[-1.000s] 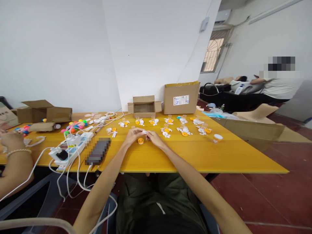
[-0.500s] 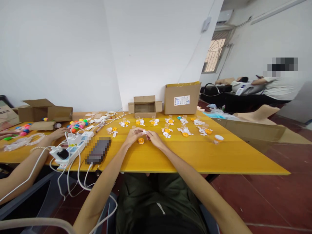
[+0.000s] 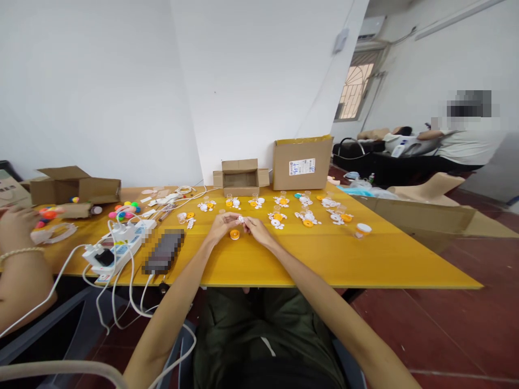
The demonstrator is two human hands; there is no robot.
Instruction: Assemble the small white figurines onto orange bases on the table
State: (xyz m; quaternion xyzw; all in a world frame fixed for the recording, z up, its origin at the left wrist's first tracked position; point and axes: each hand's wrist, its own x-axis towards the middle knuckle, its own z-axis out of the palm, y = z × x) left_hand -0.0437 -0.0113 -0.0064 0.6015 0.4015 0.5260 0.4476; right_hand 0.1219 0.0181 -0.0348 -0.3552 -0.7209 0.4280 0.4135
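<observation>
Over the yellow table (image 3: 332,259) my two hands meet, fingers pinched around one small white plastic piece (image 3: 241,219) with holes in it. My left hand (image 3: 223,226) grips it from the left, and my right hand (image 3: 256,229) from the right. Just below them on the table stands a small orange ring-shaped part (image 3: 234,234) with a white lower edge. Beyond my hands lie several little groups of white pieces, orange rings and clear cups, one of them a white-and-orange cluster (image 3: 277,220). To the right sits a white-lidded jar (image 3: 363,230) with an orange band.
Left of my arm are a power strip (image 3: 125,246) with tangled white cables and a dark phone (image 3: 165,251). An open cardboard box (image 3: 241,181) and a taller carton (image 3: 303,165) stand by the wall. At far left a co-worker's arm (image 3: 25,270) reaches over colourful balls (image 3: 125,209).
My hands stay in nearly the same place, with the white piece turned slightly between the fingers. The co-worker's arm at left has drawn back leftward, away from the power strip.
</observation>
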